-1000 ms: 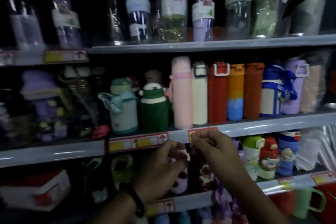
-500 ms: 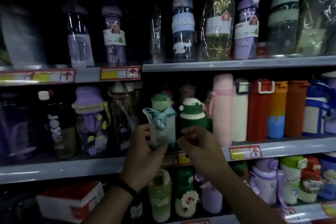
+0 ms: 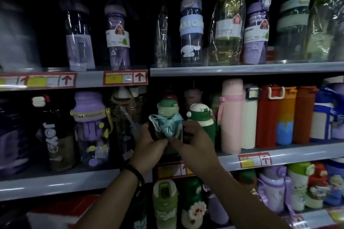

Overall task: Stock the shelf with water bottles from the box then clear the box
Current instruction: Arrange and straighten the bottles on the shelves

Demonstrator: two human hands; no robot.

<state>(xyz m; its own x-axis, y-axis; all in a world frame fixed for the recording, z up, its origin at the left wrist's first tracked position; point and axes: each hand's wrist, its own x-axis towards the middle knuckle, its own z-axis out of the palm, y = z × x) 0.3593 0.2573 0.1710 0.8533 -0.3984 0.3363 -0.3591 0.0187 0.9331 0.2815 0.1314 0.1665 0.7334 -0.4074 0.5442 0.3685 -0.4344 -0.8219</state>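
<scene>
A pale green water bottle [image 3: 167, 107] with a light-blue strap stands at the front of the middle shelf [image 3: 297, 154]. My left hand [image 3: 149, 144] grips its lower body from the left. My right hand [image 3: 195, 140] grips it from the right, thumb against its side. The two hands meet in front and hide the bottle's base. A dark green bottle with a white cap [image 3: 202, 117] stands close on its right. No cardboard box shows among the hands.
Tall pink [image 3: 231, 117], cream, red and orange flasks fill the middle shelf to the right. Purple and dark bottles [image 3: 89, 128] crowd the left. Wrapped bottles line the upper shelf [image 3: 242, 69]. Small bottles fill the lower shelf, and a red-and-white box [image 3: 61, 210] sits at the bottom left.
Both hands rose from the price-tag rail up to the middle shelf and closed round the pale green bottle. The view tilted upward.
</scene>
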